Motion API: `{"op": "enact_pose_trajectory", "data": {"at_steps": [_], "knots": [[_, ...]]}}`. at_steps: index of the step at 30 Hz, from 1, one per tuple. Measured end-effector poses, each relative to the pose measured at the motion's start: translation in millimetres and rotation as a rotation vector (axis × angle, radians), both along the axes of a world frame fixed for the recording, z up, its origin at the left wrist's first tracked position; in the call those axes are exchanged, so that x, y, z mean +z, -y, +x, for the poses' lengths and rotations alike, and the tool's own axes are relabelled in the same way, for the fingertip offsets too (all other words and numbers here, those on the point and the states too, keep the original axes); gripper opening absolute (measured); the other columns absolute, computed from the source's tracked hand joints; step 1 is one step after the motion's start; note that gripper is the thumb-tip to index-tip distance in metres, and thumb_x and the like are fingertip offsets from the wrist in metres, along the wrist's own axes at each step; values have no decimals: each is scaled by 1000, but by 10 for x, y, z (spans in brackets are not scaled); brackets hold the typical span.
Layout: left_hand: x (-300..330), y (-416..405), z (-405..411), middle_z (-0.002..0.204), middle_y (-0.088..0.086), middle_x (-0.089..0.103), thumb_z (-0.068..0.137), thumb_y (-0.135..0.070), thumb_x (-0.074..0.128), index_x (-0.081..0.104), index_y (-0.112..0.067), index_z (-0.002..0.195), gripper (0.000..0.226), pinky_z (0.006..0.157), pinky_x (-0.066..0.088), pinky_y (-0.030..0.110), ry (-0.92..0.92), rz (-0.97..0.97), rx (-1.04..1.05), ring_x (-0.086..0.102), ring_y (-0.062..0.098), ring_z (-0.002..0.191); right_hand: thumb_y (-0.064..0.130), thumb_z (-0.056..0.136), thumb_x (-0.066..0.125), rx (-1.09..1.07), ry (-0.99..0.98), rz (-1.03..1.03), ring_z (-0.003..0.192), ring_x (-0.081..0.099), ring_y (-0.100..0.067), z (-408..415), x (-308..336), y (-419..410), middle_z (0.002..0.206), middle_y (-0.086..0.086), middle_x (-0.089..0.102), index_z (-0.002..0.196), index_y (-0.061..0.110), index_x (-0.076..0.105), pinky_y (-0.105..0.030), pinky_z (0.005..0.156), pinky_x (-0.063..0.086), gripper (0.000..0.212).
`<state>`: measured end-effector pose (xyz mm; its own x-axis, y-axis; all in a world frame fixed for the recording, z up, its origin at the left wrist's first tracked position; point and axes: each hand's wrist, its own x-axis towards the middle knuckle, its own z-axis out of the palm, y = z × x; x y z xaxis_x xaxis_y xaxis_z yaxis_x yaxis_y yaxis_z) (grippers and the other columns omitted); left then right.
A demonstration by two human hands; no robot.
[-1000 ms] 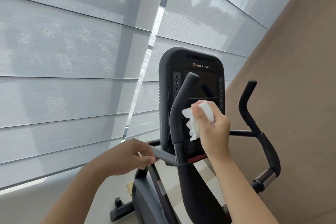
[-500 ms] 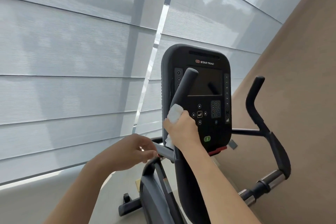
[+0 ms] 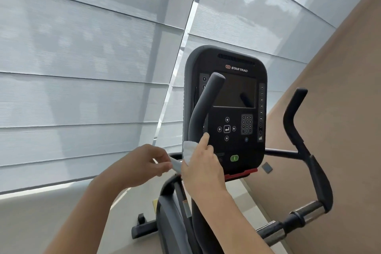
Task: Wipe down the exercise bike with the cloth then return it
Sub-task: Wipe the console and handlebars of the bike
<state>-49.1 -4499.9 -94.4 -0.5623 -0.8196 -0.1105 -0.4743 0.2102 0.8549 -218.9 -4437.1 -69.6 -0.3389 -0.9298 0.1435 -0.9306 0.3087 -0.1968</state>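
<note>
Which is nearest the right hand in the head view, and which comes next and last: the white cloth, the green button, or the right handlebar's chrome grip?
From the right hand:
1. White cloth, held in that hand against the left handlebar.
2. Green button, just right of it, low on the console.
3. Chrome grip, far lower right.

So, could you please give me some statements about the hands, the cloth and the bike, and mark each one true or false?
1. The right hand presses the white cloth against the bike's left handlebar. True.
2. The console screen is lit and shows numbers. False: the screen is dark.
3. The left hand touches nothing. False: its fingers pinch a pale strip beside the cloth.
4. A green button sits low on the console. True.
5. The right handlebar is being wiped. False: no hand is on it.
</note>
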Motion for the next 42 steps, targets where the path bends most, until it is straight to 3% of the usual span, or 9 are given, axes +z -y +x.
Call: {"op": "enact_pose_trajectory", "data": {"at_steps": [5,11,17,23,28,31,34,39,42], "knots": [[66,-23,37,82,-11,77,97,-33,71,77,-31,81,17,83,61,47,-53,-8,69,74,17,82,47,100,63,28,52,2,121,62,-29,-17,46,188,141,-14,52,165,7,-8,-36,98,52,104],[155,-153,-152,82,-12,76,97,-28,71,76,-29,79,19,75,57,30,-116,-68,98,74,9,74,43,99,63,115,298,-49,127,52,-20,-311,142,12,146,-3,45,164,17,16,-23,91,39,84],[215,-301,-236,84,-11,77,98,-31,70,75,-36,81,18,81,61,42,-152,-80,75,74,10,76,38,91,77,248,340,-562,105,52,4,-532,697,-15,126,5,50,148,20,48,5,82,36,66],[271,-414,-144,86,-8,77,97,-27,71,76,-32,83,16,87,59,43,-161,-83,75,74,12,76,20,86,84,369,201,-917,116,53,-12,-641,1371,516,130,-9,55,140,6,57,-4,102,33,62],[272,-478,16,86,-10,76,98,-28,70,75,-39,84,18,86,59,43,-143,-91,87,74,15,78,27,86,85,429,331,-667,125,52,-14,-590,1384,988,137,-3,55,146,12,54,-15,108,36,69],[252,-486,117,85,-9,77,97,-29,70,75,-39,86,16,84,59,44,-137,-85,108,73,16,79,35,84,83,266,518,-655,92,63,-2,-561,1178,1126,103,9,69,117,20,68,-26,87,51,39],[234,-468,190,86,-10,77,98,-27,69,75,-39,86,17,82,60,43,-136,-78,126,74,14,78,35,81,79,164,667,-703,71,65,-10,-568,1101,1178,78,5,68,91,19,64,-28,65,53,23],[266,-432,140,86,-10,78,98,-24,69,76,-42,85,23,81,58,31,-152,-95,99,74,9,76,28,80,80,139,720,-733,73,66,-10,-494,1062,1137,86,4,69,106,19,63,-14,56,49,32],[293,-409,65,86,-10,78,99,-24,69,76,-41,85,23,82,59,31,-158,-105,71,74,8,78,26,81,81,88,726,-627,79,67,-11,-417,739,977,93,3,68,116,16,58,-19,59,53,42]]}}
